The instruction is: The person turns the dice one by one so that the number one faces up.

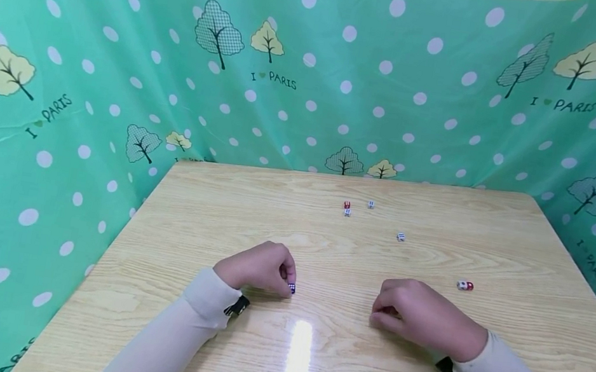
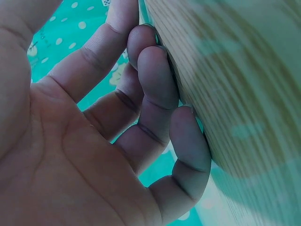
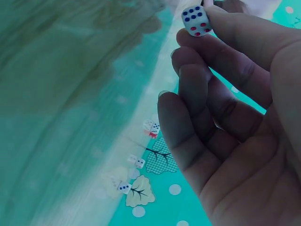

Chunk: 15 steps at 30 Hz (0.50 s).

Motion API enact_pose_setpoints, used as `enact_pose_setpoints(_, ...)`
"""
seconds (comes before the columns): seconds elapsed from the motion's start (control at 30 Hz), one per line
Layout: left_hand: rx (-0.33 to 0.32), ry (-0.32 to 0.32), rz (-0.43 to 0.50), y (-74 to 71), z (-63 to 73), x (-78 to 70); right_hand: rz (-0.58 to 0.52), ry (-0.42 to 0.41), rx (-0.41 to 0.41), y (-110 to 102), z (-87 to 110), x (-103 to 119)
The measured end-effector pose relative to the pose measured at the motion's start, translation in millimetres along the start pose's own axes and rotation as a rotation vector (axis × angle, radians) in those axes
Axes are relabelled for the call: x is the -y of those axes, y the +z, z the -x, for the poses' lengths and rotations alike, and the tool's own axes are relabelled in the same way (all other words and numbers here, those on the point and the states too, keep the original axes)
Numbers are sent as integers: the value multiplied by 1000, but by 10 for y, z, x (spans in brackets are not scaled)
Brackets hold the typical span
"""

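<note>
Near the middle of the table, my left hand (image 1: 265,268) pinches a small white die with dark blue pips (image 1: 291,288) between thumb and index finger. Only a sliver of that die shows at the top edge of the left wrist view, where the other fingers curl against the tabletop. To the right, my right hand (image 1: 423,314) holds another white die (image 3: 196,21), its blue and red pips visible between thumb and index fingertip in the right wrist view. The head view hides this second die behind the fingers.
On the wooden table (image 1: 202,210), a red die (image 1: 347,205) touches a white die (image 1: 347,213) at the back. Single white dice lie nearby (image 1: 371,204) and farther right (image 1: 401,237). Beyond my right hand sits a white-and-red pair of dice (image 1: 465,285). A green dotted curtain (image 1: 315,73) surrounds the table.
</note>
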State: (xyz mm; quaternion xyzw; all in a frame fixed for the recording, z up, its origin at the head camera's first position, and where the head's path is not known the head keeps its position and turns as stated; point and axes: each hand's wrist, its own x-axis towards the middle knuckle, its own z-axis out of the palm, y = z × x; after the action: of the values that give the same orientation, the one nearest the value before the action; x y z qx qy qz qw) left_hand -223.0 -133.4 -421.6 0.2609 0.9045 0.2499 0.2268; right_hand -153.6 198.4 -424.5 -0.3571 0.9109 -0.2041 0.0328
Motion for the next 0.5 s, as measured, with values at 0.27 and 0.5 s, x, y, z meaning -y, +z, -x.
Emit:
enact_pose_setpoints(0.27,0,2,2,6,-4,5,-15,31,-17,33,-11,-79)
enact_pose_setpoints(0.5,0,2,3,4,-5,8,-119,66,-20,25,-26,-231)
